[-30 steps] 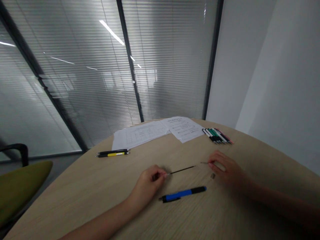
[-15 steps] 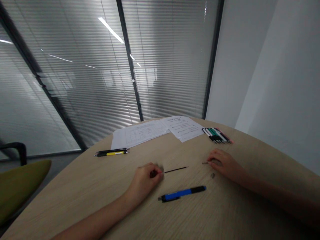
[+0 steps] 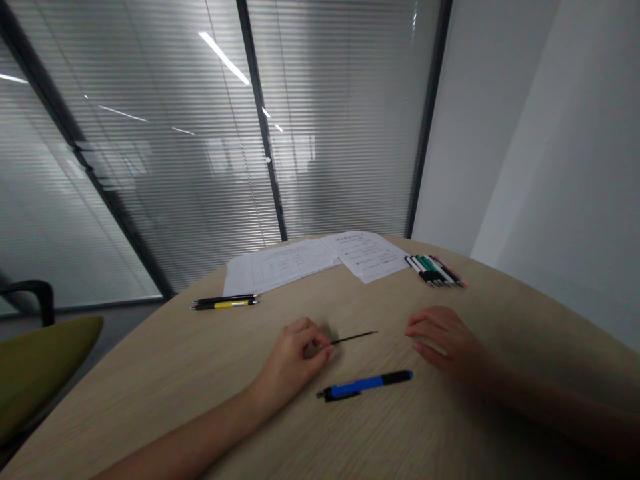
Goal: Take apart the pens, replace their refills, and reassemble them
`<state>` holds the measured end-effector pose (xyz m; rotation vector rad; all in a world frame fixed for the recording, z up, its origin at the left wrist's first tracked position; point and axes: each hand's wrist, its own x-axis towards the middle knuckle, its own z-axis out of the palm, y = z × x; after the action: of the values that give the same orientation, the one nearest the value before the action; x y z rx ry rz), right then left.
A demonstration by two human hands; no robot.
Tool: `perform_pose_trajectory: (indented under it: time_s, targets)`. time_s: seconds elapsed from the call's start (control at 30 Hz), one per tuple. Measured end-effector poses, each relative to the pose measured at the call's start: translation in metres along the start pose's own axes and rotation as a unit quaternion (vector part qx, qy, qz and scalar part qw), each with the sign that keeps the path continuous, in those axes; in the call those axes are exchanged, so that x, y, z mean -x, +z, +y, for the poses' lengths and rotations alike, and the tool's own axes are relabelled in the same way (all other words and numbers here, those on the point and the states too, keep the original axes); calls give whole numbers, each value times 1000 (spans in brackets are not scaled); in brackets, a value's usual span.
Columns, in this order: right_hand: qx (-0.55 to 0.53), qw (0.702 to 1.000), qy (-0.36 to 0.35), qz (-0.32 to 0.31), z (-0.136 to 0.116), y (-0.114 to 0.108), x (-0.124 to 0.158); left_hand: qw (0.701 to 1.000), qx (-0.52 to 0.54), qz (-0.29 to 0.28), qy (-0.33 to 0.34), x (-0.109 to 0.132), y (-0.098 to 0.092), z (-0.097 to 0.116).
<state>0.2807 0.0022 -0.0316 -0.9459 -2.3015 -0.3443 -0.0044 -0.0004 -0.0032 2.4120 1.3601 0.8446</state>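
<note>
My left hand (image 3: 303,350) rests on the table, thumb and forefinger pinched on one end of a thin dark pen refill (image 3: 357,337). The refill points to the right, its tip over the wood. In front of it lies a blue click pen (image 3: 365,385) with black ends and a clip, touched by neither hand. My right hand (image 3: 443,337) hovers low over the table on the right, a little blurred, its thumb apart from the fingers. I see nothing between them. Whatever is under that hand is hidden.
A black pen (image 3: 215,299) and a yellow pen (image 3: 231,305) lie at the left. Printed sheets (image 3: 290,263) spread along the back edge. A row of several pens (image 3: 434,271) lies at the back right. A green chair (image 3: 45,367) stands beyond the table's (image 3: 240,433) left edge.
My right hand has shifted slightly and its fingers have spread; the thin piece at its fingertips and a small grey part below no longer show. My left hand has moved slightly right with the refill.
</note>
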Motion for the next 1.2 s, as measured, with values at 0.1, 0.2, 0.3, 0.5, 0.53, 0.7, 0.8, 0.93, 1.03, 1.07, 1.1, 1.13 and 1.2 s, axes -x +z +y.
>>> perform_pose_trajectory:
  time_s: [0.1, 0.2, 0.3, 0.5, 0.53, 0.7, 0.8, 0.93, 1.03, 1.07, 1.1, 1.13, 1.2]
  targets:
    - [-14, 998, -55, -35, -10, -1, 1, 996, -34, -6, 78, 4, -2, 7]
    - [-20, 995, -81, -60, -17, -1, 1, 986, -88, -29, 140, 9, -2, 13]
    - [-34, 994, -84, -69, -21, -1, 1, 974, -125, -43, 183, 11, 0, 15]
    - [-40, 995, -85, -30, -21, -4, -1, 964, -135, -77, 215, 10, 2, 12]
    - [-40, 996, -81, -19, -20, -4, -2, 964, -133, -81, 216, 10, 1, 11]
    - [-32, 998, -60, 17, -10, -4, -2, 973, -113, -57, 192, 10, 2, 9]
    - [-23, 998, -28, 44, 2, 0, 0, 980, -96, -43, 169, 9, 1, 9]
    - [-46, 998, 17, 44, 15, 3, 0, 989, -67, -27, 131, 7, 0, 8]
    - [-71, 995, 63, 42, 20, 5, -1, 995, -38, -21, 94, 6, -1, 7]
    - [-74, 993, 79, 44, 22, 5, -2, 996, -28, -19, 82, 5, -1, 6]
    - [-74, 992, 92, 47, 23, 5, -3, 997, -18, -17, 70, 5, -1, 5]
    - [-71, 991, 103, 48, 24, 6, -3, 998, -9, -16, 59, 4, -1, 5]
    - [-65, 990, 119, 47, 27, 7, -4, 999, 0, -18, 43, 3, -1, 5]
